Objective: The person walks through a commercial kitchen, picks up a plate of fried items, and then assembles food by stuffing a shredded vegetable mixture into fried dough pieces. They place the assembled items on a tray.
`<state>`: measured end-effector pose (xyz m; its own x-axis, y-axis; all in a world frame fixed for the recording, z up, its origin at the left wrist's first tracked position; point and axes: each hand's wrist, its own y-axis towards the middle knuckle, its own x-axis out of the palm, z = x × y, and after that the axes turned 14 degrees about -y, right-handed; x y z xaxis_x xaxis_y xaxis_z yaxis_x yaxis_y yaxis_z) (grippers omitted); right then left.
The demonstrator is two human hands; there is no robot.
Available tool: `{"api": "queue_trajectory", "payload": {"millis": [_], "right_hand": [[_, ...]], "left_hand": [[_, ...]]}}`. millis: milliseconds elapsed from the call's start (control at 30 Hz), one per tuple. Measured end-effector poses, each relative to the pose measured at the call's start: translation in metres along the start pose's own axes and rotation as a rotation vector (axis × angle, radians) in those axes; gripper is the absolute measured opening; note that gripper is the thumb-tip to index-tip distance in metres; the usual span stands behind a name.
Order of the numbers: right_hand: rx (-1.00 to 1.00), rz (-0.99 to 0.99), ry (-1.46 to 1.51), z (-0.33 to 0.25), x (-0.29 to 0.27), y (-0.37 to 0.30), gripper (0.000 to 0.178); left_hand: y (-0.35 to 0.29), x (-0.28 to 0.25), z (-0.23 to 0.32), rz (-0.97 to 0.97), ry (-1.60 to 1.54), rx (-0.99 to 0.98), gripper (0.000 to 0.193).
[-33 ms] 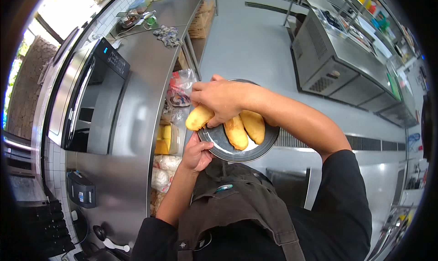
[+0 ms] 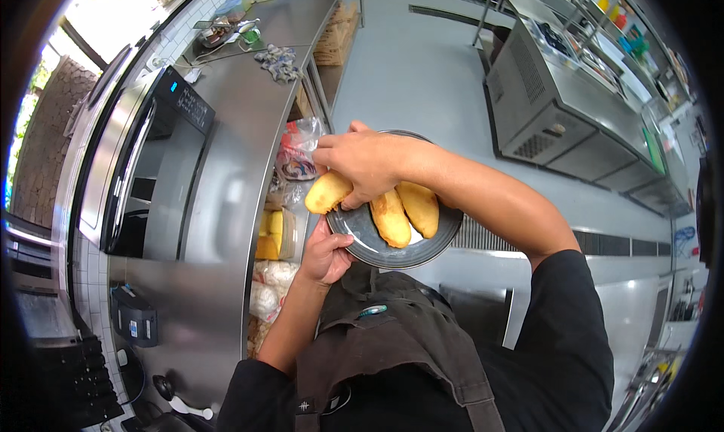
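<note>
My left hand [image 2: 329, 252] grips the near left rim of a round dark grey plate [image 2: 360, 245], thumb on top. Two oblong yellow pieces with browned patches lie side by side on the plate: a middle piece [image 2: 391, 222] and a right piece [image 2: 419, 206]. They look like food, but I cannot tell the kind. Over the plate, my right hand [image 2: 366, 164] is closed on a third yellow oblong piece [image 2: 327, 193], its rounded end sticking out past the left rim. The fingers' far side and part of that piece are hidden under the hand.
A steel counter [image 2: 226, 198] runs along my left, bearing an oven [image 2: 162, 168] and a crumpled cloth [image 2: 277, 64]. Under it are plastic bags [image 2: 300, 145] and a tub of yellow food [image 2: 276, 234]. Another steel counter [image 2: 573, 92] stands far right across grey floor.
</note>
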<state>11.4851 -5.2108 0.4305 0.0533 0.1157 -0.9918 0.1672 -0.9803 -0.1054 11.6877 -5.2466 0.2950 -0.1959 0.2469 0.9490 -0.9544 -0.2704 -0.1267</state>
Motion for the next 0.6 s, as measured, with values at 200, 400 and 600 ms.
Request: {"api": "queue_trajectory", "payload": {"millis": [200, 400, 600], "right_hand": [[0.159, 0.258, 0.060, 0.166, -0.043, 0.045, 0.057], [0.715, 0.426, 0.109, 0.310, -0.043, 0.070, 0.062], [0.650, 0.611, 0.082, 0.460, -0.031, 0.124, 0.065]], "left_hand": [[0.173, -0.002, 0.039, 0.023, 0.023, 0.038, 0.078], [0.362, 0.008, 0.092, 0.039, 0.039, 0.141, 0.077], [0.514, 0.030, 0.135, 0.088, -0.081, 0.263, 0.071]]}}
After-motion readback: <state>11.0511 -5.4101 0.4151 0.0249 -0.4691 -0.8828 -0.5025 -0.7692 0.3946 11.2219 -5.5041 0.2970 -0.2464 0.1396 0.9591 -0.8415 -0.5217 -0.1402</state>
